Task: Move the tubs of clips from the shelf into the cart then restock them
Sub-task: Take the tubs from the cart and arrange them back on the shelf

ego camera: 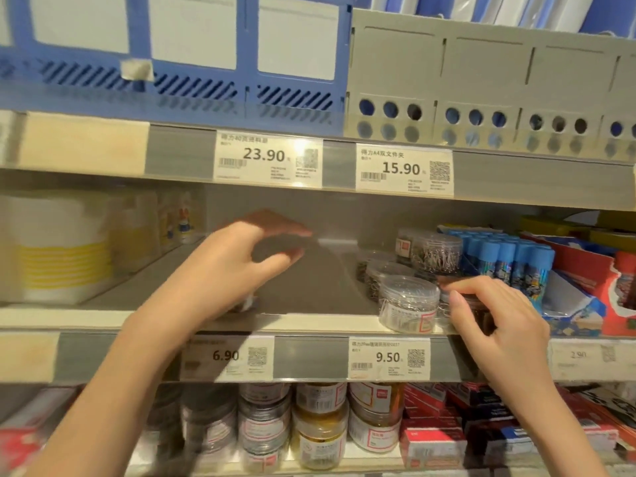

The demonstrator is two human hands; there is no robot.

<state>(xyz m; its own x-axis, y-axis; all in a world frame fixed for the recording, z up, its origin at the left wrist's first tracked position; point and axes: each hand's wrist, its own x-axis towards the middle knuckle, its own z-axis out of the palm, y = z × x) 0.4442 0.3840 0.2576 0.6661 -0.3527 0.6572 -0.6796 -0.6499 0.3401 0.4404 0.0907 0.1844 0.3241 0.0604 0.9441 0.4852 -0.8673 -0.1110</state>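
Observation:
Several clear round tubs of metal clips stand on the middle shelf (309, 321), right of centre. One tub (407, 304) is at the front edge and another tub (437, 253) is stacked higher at the back. My right hand (499, 318) reaches in just right of the front tub, and its curled fingers and thumb close on a darker tub (478, 313) that it mostly hides. My left hand (241, 263) hovers over the bare left part of the shelf with fingers spread, holding nothing. No cart is in view.
Blue-capped glue sticks (509, 263) stand right of the tubs, with red boxes (619, 297) beyond. White and yellow containers (58, 249) fill the shelf's left end. A clear divider (330, 242) runs along the bare stretch. More tubs (320, 425) stand on the shelf below.

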